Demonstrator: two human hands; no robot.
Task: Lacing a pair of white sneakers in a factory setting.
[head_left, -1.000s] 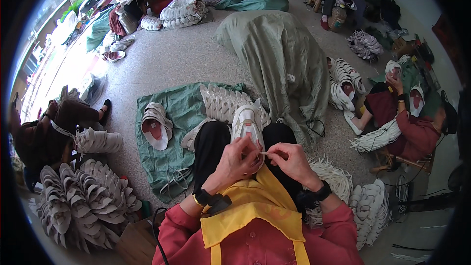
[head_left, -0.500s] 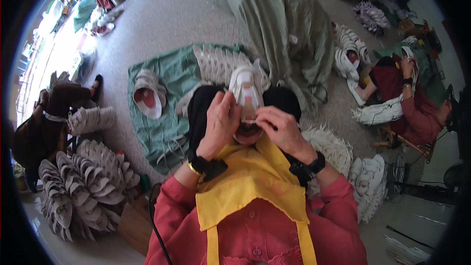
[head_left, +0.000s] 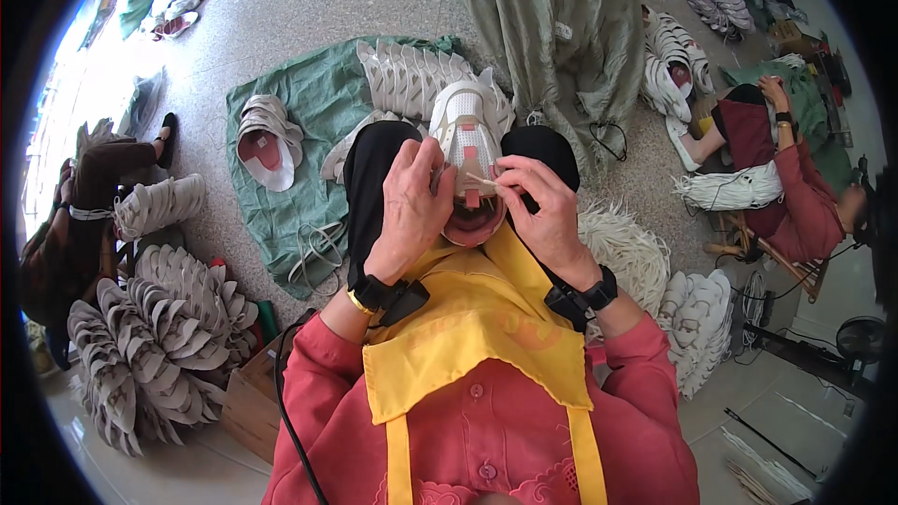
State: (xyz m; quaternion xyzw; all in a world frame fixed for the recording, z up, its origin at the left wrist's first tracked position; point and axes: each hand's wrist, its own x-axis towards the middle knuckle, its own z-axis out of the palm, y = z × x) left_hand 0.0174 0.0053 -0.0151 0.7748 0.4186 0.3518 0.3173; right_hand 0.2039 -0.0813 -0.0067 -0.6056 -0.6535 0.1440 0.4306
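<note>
Head view: left hand (head_left: 412, 201) and right hand (head_left: 543, 206) are pinching a lace (head_left: 477, 180) on a white shoe (head_left: 465, 126), which could be slipping free if either grip loosens.

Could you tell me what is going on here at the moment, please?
A seated person in a yellow apron holds a white shoe upper on their lap. The left hand steadies it while the right hand pinches a white lace at its tongue. More uppers lie on a green cloth ahead.
</note>
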